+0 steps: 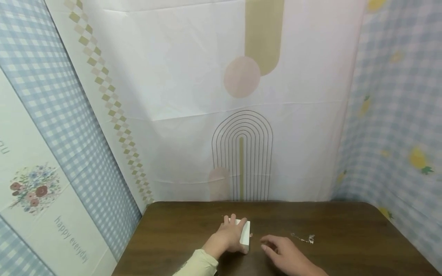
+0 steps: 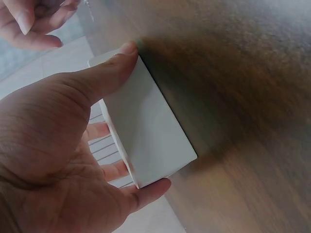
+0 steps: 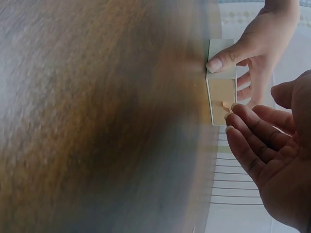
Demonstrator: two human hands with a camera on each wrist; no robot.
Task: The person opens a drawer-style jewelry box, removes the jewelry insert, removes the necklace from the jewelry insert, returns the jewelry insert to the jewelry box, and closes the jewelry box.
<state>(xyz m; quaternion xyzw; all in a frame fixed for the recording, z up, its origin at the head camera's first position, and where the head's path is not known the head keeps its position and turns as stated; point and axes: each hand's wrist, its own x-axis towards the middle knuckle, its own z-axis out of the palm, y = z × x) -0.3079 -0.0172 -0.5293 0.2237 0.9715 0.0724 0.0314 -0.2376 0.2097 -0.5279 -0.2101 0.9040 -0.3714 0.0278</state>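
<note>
A small white box (image 1: 245, 233) stands on the brown table with my left hand (image 1: 228, 235) over it. That hand grips it, the thumb along one side and the fingers round the other, as the left wrist view shows of the box (image 2: 150, 131). In the right wrist view the box has a tan end (image 3: 222, 92) with a small tan tab (image 3: 225, 105) sticking out. My right hand (image 1: 284, 253) is just right of the box, its fingers loosely bent with nothing in them. Its fingertips overlap the tab's side in the right wrist view.
A thin silvery chain (image 1: 305, 239) lies on the table (image 1: 193, 214), beyond and right of my right hand. White patterned cloth (image 1: 179, 153) hangs behind the table. Blue checked cloth hangs at the left (image 1: 69, 96) and right (image 1: 390, 126).
</note>
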